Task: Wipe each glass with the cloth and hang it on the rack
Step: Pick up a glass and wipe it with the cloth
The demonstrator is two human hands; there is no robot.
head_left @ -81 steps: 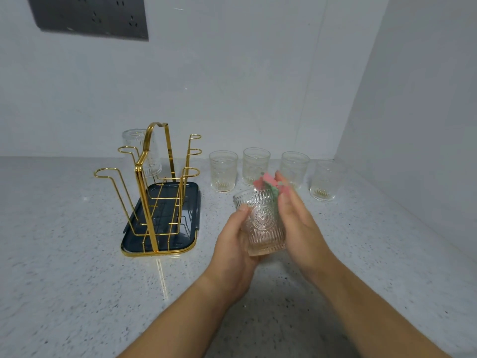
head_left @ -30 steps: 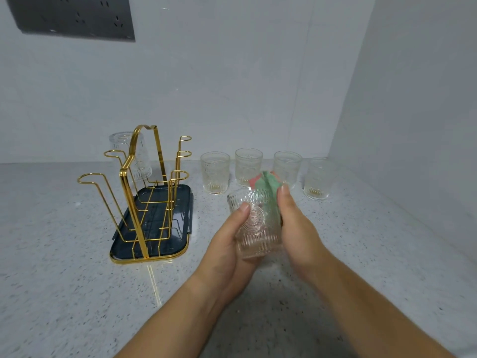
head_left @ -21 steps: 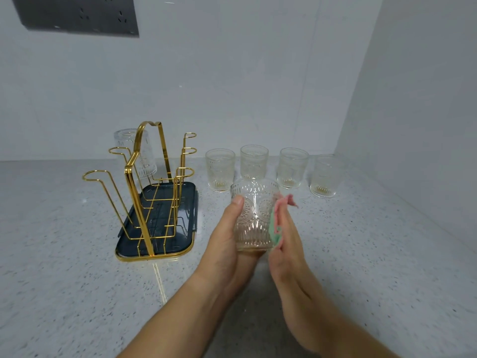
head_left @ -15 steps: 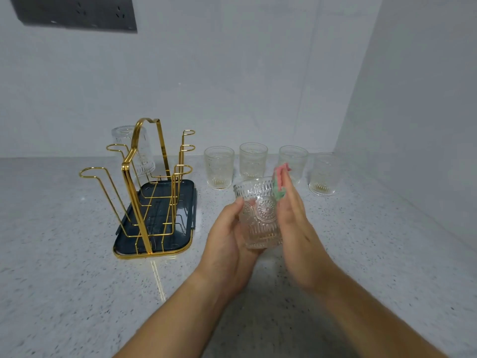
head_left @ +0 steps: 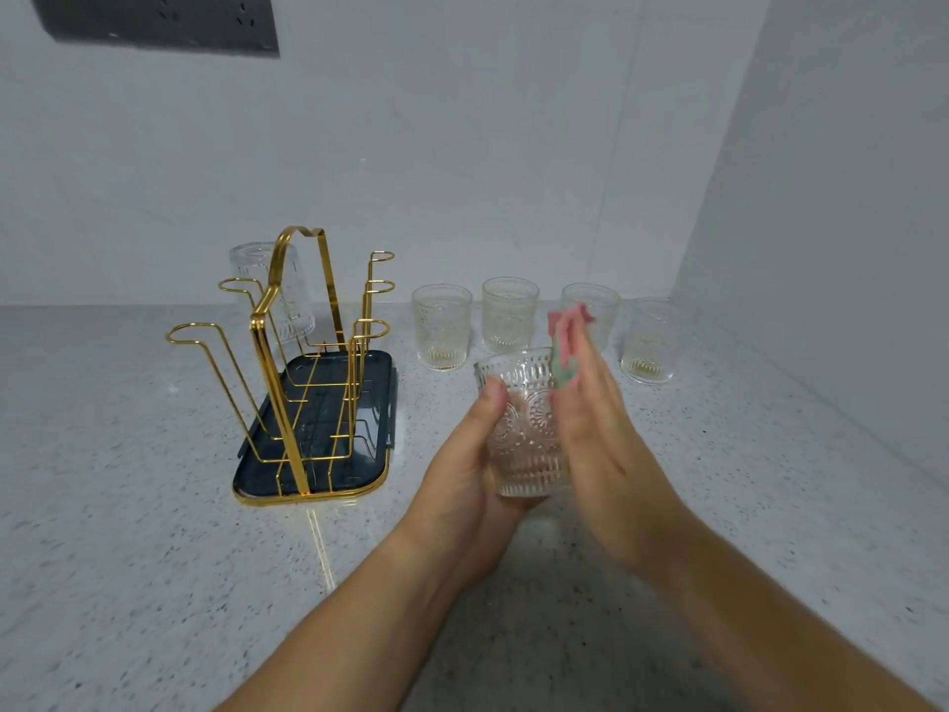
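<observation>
My left hand (head_left: 464,470) grips a patterned clear glass (head_left: 529,434) upright above the counter, thumb near its rim. Against the glass's right side, my right hand (head_left: 601,439) presses a pink and green cloth (head_left: 564,346) with straight fingers; the cloth sticks up past the rim. The gold wire rack (head_left: 303,362) on its dark blue tray (head_left: 359,470) stands to the left. One glass (head_left: 272,290) hangs upside down on a far peg of the rack. Several more glasses stand in a row behind my hands, from the left one (head_left: 441,326) to the right one (head_left: 649,341).
A speckled grey counter (head_left: 128,531) runs under everything. White walls close the back and the right side, meeting in a corner behind the row of glasses. A dark socket panel (head_left: 154,18) is on the back wall, upper left.
My right hand has kept rubbing the cloth over the glass's right side, sliding up and down. The glass has stayed in my left hand, tilting a little between frames.
</observation>
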